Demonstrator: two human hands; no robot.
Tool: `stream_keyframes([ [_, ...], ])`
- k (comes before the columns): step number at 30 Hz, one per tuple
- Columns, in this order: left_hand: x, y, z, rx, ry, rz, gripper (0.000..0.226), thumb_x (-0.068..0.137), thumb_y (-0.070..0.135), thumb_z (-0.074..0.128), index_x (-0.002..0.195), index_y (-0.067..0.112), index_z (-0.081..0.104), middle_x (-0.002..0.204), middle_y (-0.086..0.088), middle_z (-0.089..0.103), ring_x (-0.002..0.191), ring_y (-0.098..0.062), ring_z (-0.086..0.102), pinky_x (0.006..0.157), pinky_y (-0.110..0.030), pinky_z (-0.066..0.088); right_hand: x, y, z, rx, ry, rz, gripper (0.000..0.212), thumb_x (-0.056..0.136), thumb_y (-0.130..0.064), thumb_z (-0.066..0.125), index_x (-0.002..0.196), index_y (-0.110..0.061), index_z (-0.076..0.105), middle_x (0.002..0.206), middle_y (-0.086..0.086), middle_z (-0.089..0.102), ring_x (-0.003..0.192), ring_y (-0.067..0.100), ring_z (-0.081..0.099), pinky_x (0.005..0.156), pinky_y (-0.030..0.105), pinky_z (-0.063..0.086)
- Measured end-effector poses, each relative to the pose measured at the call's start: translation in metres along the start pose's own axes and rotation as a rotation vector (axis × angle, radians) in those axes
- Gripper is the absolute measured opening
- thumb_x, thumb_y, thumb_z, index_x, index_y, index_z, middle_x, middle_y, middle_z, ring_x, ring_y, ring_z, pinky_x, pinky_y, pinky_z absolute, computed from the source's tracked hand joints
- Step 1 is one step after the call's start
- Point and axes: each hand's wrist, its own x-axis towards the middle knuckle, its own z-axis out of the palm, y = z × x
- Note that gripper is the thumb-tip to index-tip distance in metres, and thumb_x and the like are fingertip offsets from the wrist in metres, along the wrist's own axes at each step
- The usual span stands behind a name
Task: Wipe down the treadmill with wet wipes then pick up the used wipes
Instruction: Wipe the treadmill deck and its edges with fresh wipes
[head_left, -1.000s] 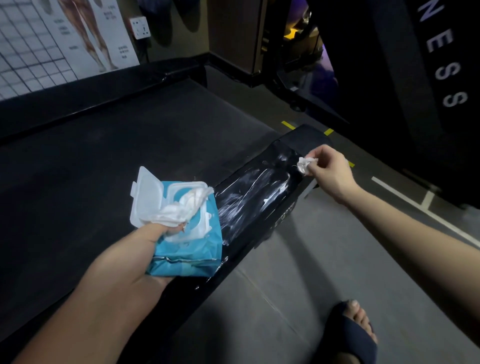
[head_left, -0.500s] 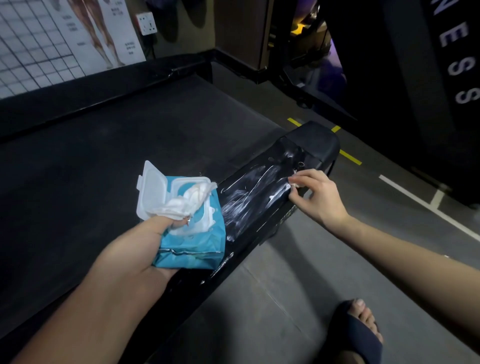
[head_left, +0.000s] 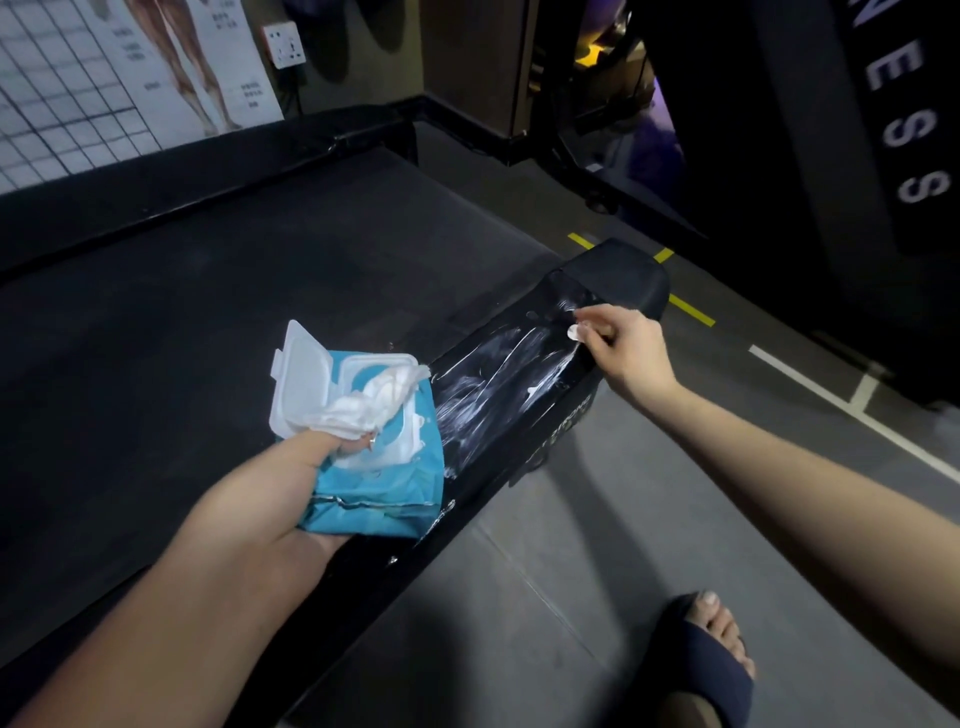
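Observation:
My left hand (head_left: 317, 467) grips a blue pack of wet wipes (head_left: 384, 462) with its white lid flipped open, and a crumpled white wipe (head_left: 374, 402) is held on top under my thumb. The pack hovers over the treadmill's black side rail (head_left: 509, 384), which shows wet white streaks. My right hand (head_left: 626, 345) is at the rail's far end and pinches a small white scrap of wipe (head_left: 573, 331) against the rail surface. The dark treadmill belt (head_left: 208, 312) stretches to the left of the rail.
A grey floor (head_left: 597, 545) with white and yellow lines lies right of the rail. My foot in a dark slipper (head_left: 711, 660) stands at the lower right. A black panel with white letters (head_left: 904, 119) rises at the far right; a poster wall (head_left: 104, 78) at the far left.
My right hand came down from above the rail's end onto the streaked rail, then slid a little toward the far end with the scrap. The left hand kept the pack steady.

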Motion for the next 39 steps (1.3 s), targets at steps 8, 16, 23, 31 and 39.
stream_keyframes([
  [8, -0.014, 0.001, 0.009, 0.079, -0.001, 0.020, 0.014, 0.091, 0.012, 0.071, 0.098, 0.005, 0.080, 0.123, -0.022, 0.074, 0.120, -0.043, 0.068, 0.109, -0.065, 0.048, -0.039, -0.005, 0.008, -0.018, -0.041, -0.125, 0.015, 0.092, -0.017, 0.071, 0.104, -0.022, 0.077, 0.098, -0.008, 0.076, 0.087, 0.005, 0.069, 0.085, 0.024, 0.053],
  [16, -0.041, 0.006, 0.026, 0.048, 0.032, 0.029, 0.013, 0.095, 0.005, 0.064, 0.104, 0.006, 0.073, 0.117, -0.024, 0.075, 0.116, -0.043, 0.070, 0.109, -0.061, 0.049, -0.014, -0.022, 0.008, 0.244, 0.010, 0.061, 0.022, 0.086, -0.006, 0.065, 0.099, -0.019, 0.077, 0.089, -0.004, 0.073, 0.073, 0.000, 0.063, 0.070, 0.010, 0.046],
  [23, -0.047, 0.013, 0.023, 0.083, 0.101, 0.051, 0.029, 0.089, 0.012, 0.072, 0.117, 0.004, 0.073, 0.120, -0.023, 0.075, 0.115, -0.043, 0.071, 0.105, -0.066, 0.051, 0.049, -0.001, 0.016, -0.025, 0.078, 0.088, 0.029, 0.094, -0.013, 0.054, 0.117, -0.017, 0.071, 0.107, -0.003, 0.071, 0.098, 0.009, 0.061, 0.087, 0.017, 0.045],
  [31, -0.057, 0.016, 0.036, 0.118, 0.120, 0.070, 0.017, 0.093, 0.005, 0.067, 0.109, 0.002, 0.072, 0.118, -0.026, 0.075, 0.115, -0.045, 0.070, 0.104, -0.066, 0.051, 0.051, 0.016, 0.024, -0.194, -0.003, -0.049, 0.019, 0.096, -0.007, 0.055, 0.099, -0.005, 0.074, 0.098, 0.014, 0.063, 0.094, 0.035, 0.060, 0.081, 0.042, 0.048],
  [39, -0.081, 0.024, 0.052, 0.087, 0.121, 0.043, 0.010, 0.098, 0.001, 0.061, 0.101, 0.002, 0.071, 0.122, -0.029, 0.072, 0.121, -0.048, 0.066, 0.108, -0.065, 0.048, 0.024, 0.003, 0.010, -0.323, -0.220, -0.133, 0.014, 0.084, -0.013, 0.067, 0.096, -0.010, 0.075, 0.102, 0.009, 0.063, 0.094, 0.032, 0.060, 0.083, 0.031, 0.045],
])
